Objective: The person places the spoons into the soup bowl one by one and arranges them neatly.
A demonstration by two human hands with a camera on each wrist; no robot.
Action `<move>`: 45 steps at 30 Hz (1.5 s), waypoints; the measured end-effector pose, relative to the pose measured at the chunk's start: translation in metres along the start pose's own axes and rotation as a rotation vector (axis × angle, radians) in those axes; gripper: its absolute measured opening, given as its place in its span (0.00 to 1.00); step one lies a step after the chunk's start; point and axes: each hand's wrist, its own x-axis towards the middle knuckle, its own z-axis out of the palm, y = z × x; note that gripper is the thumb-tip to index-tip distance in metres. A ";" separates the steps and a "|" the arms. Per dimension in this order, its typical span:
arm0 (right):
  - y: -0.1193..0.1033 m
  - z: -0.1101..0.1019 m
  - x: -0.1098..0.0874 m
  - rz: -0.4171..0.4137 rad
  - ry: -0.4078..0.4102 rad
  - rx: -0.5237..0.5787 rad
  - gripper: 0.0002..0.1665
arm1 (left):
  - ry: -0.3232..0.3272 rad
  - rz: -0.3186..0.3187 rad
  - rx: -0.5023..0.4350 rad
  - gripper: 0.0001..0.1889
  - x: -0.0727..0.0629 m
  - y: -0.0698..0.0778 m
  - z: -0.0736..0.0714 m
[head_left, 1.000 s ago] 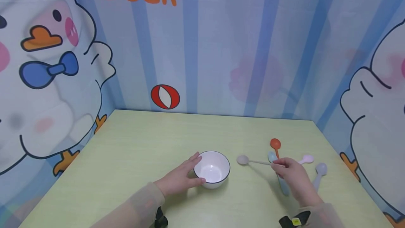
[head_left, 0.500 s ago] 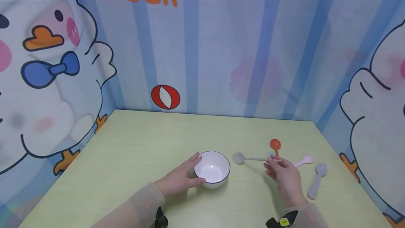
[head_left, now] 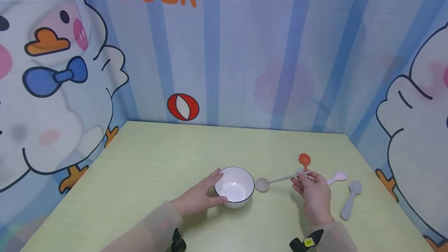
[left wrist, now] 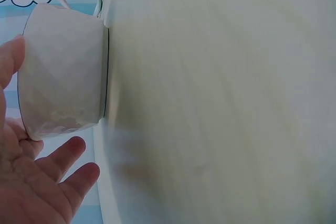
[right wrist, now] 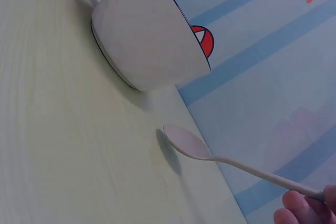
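A white bowl (head_left: 233, 184) with a dark rim stands upright on the table. My left hand (head_left: 201, 193) holds its left side, thumb at the near rim and fingertips at the far rim; two fingers stick out below it in the left wrist view. To the right, my right hand (head_left: 315, 195) pinches a beige spoon (head_left: 263, 184) by the handle's end, between thumb and fingers. The spoon tilts down to the left, its head just right of the bowl. In the right wrist view the spoon head (right wrist: 185, 142) hangs over its own shadow, apart from the bowl (right wrist: 147, 35).
Behind and beside my right hand lie an orange spoon (head_left: 305, 160), a pink spoon (head_left: 338, 176) and a grey-lilac spoon (head_left: 351, 199). A light-blue spoon is almost wholly hidden there. A printed curtain (head_left: 238, 49) hangs behind the pale table (head_left: 168, 147).
My right hand has moved left with the beige spoon, off the other spoons. The spoon's head has come closer to the bowl and now dips lower. My left hand and the bowl stay put.
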 end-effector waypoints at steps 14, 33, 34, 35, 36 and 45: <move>-0.018 -0.001 0.001 -0.034 0.047 0.073 0.17 | 0.001 0.001 -0.005 0.45 0.000 -0.001 0.000; -0.043 0.017 0.008 -0.089 -0.101 0.141 0.14 | 0.002 0.004 -0.001 0.45 0.000 0.000 -0.001; -0.044 0.018 0.008 -0.082 -0.120 0.146 0.14 | 0.002 0.004 -0.002 0.45 0.000 0.000 -0.001; -0.044 0.019 0.008 -0.076 -0.141 0.150 0.14 | 0.002 0.005 -0.001 0.45 0.000 0.000 0.000; -0.044 0.021 0.008 -0.070 -0.161 0.152 0.14 | 0.003 0.005 -0.001 0.45 0.000 0.000 0.000; -0.040 0.032 0.016 -0.053 -0.289 0.081 0.11 | 0.003 0.009 -0.001 0.45 0.001 -0.002 0.000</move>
